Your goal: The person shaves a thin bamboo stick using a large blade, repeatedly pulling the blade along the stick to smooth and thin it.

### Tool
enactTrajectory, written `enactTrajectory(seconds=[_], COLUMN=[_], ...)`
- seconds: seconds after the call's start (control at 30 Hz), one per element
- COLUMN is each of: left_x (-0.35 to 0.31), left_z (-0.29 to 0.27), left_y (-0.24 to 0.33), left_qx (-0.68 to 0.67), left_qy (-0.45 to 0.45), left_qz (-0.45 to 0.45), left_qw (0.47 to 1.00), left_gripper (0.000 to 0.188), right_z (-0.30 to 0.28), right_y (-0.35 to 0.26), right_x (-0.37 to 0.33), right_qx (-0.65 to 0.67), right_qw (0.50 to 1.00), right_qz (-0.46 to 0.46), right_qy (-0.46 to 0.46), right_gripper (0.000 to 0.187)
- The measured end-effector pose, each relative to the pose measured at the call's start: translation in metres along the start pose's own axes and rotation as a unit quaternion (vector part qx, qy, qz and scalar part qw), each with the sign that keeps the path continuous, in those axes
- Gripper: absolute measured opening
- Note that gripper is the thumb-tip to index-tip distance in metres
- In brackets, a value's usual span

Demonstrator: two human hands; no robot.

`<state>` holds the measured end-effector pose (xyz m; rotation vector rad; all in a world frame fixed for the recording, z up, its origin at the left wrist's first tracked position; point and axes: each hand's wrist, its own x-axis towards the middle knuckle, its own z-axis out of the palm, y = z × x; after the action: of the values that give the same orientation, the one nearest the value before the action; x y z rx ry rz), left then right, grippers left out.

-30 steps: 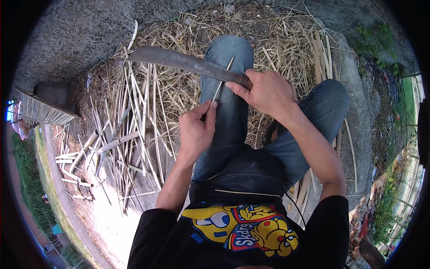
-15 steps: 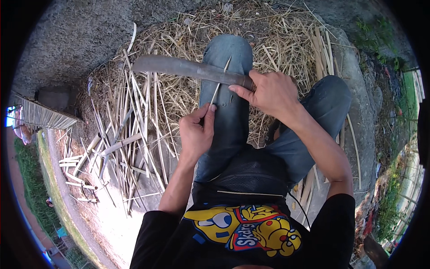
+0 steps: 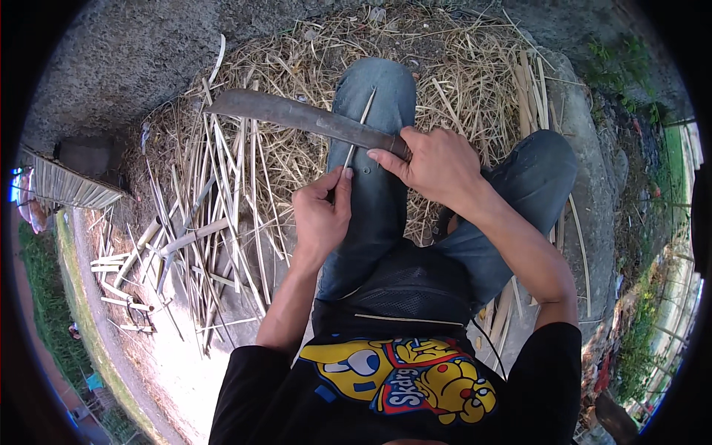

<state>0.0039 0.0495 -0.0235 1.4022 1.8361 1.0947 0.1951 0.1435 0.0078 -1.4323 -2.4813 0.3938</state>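
Note:
My left hand (image 3: 321,210) pinches the lower end of a thin, pale strip of split bamboo (image 3: 366,110) between thumb and fingers. The strip slants up and away over my left knee (image 3: 378,78), its pointed far end beyond the blade. A machete (image 3: 297,116) lies crosswise over the strip, its broad dark tip reaching out to the left. Closed around the machete's handle is my right hand (image 3: 441,165), the thumb stretched along near the base of the blade. Whether the edge touches the strip I cannot tell.
Dry shavings (image 3: 463,81) cover the ground beyond my knees. Many loose bamboo strips (image 3: 230,170) and thicker bamboo pieces (image 3: 194,237) lie in a heap at left. More strips (image 3: 530,89) lie at far right beside a concrete edge (image 3: 589,148). A rough grey wall (image 3: 141,67) rises behind.
The machete has tilted, its tip up slightly and its handle end lower, and shifted a little left along with my right hand. My left hand keeps its pinch on the strip.

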Motion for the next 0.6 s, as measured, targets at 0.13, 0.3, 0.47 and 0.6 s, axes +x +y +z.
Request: enactTrajectory(seconds=[0.13, 0.3, 0.47, 0.6], left_x=[0.0, 0.002, 0.002, -0.004], left_z=[-0.003, 0.0, 0.001, -0.002], left_y=[0.0, -0.002, 0.0, -0.007], left_qx=[0.006, -0.009, -0.032, -0.018], left_qy=[0.003, 0.005, 0.007, -0.012], left_qz=[-0.003, -0.003, -0.009, -0.019], left_qw=[1.0, 1.0, 0.999, 1.0], left_gripper=[0.027, 0.027, 0.026, 0.026], right_z=[-0.004, -0.002, -0.005, -0.009], right_y=[0.003, -0.006, 0.003, -0.009], right_x=[0.007, 0.006, 0.018, 0.006], right_qx=[-0.003, -0.003, 0.016, 0.007], right_qw=[0.999, 0.999, 1.0, 0.998], right_qz=[-0.02, 0.011, -0.002, -0.002], right_qy=[-0.036, -0.036, -0.017, -0.065], right_gripper=[0.078, 0.077, 0.076, 0.075])
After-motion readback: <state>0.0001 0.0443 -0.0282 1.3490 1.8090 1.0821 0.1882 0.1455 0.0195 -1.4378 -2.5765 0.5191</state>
